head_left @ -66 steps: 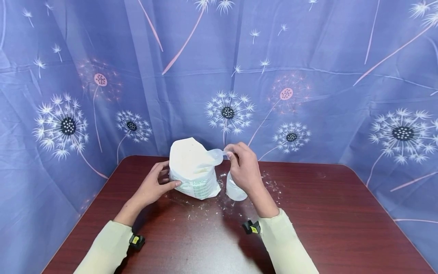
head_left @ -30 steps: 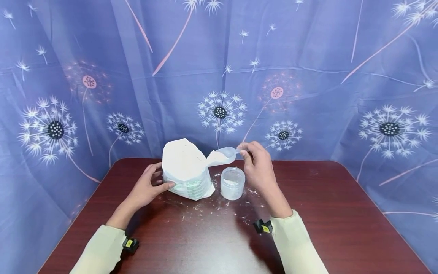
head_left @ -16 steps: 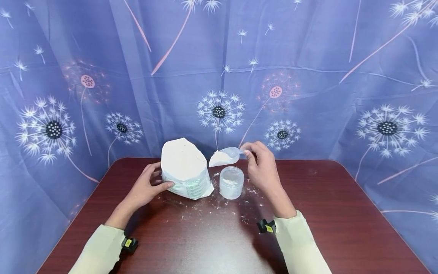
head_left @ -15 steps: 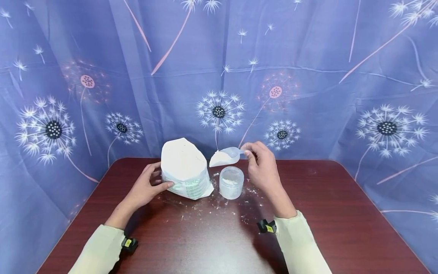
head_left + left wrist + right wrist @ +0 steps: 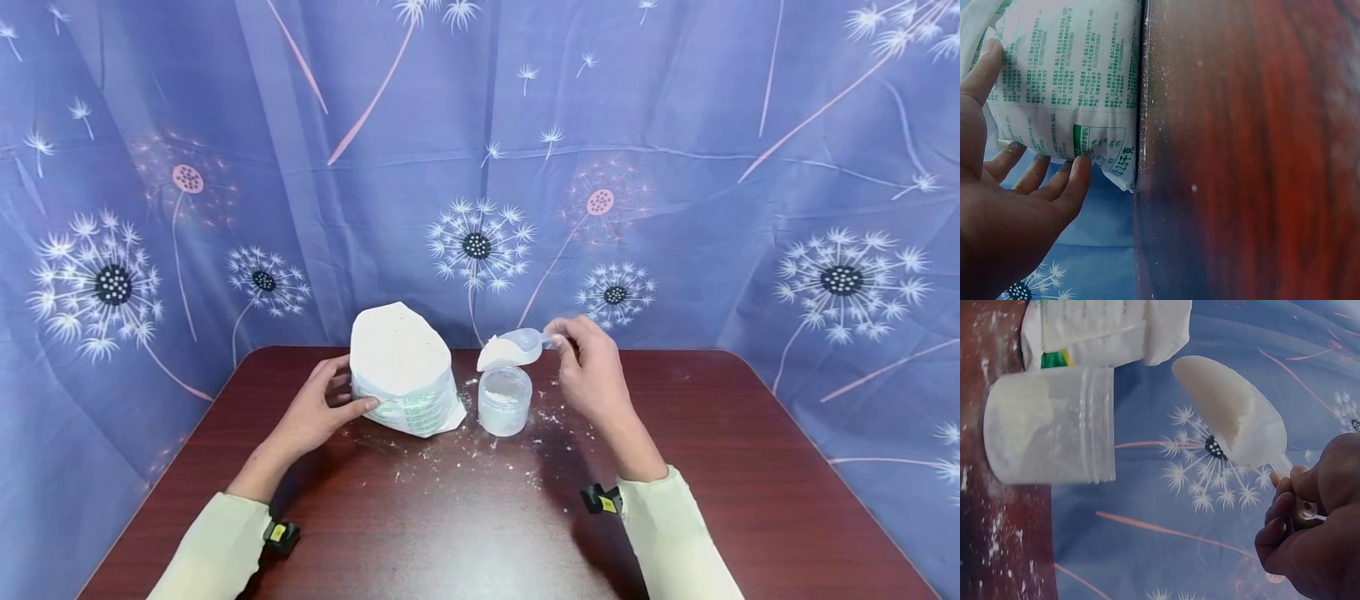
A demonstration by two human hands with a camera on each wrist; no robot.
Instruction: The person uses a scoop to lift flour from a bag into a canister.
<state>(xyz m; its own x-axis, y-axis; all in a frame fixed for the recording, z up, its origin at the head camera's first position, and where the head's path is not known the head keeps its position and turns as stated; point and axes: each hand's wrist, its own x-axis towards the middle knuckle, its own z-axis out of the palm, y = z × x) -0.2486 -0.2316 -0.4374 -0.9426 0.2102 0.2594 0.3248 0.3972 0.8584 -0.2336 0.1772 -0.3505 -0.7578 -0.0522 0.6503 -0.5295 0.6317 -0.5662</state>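
Observation:
My left hand point(image 5: 311, 412) holds the left side of a white bag point(image 5: 420, 410) full of white powder. Its thumb lies along the front while the other fingers reach round the side, over green print in the left wrist view. My right hand point(image 5: 596, 371) grips the handle of a clear plastic scoop point(image 5: 1263, 434) heaped with the powder. In the head view the scoop's lip is above the back rim of a clear plastic jar point(image 5: 504, 415). That jar stands upright and uncapped right of the bag, with powder inside point(image 5: 1019, 419).
The dark red wooden table point(image 5: 420, 542) has powder spilled around the jar and before the bag. Behind it hangs a blue curtain point(image 5: 675, 100) with dandelion prints. A black wrist camera point(image 5: 602, 500) sits by the right sleeve.
The right hand has drawn the scoop out of the bag, now loaded with powder, and moved right, so that it is over the jar. The left hand keeps its hold on the bag.

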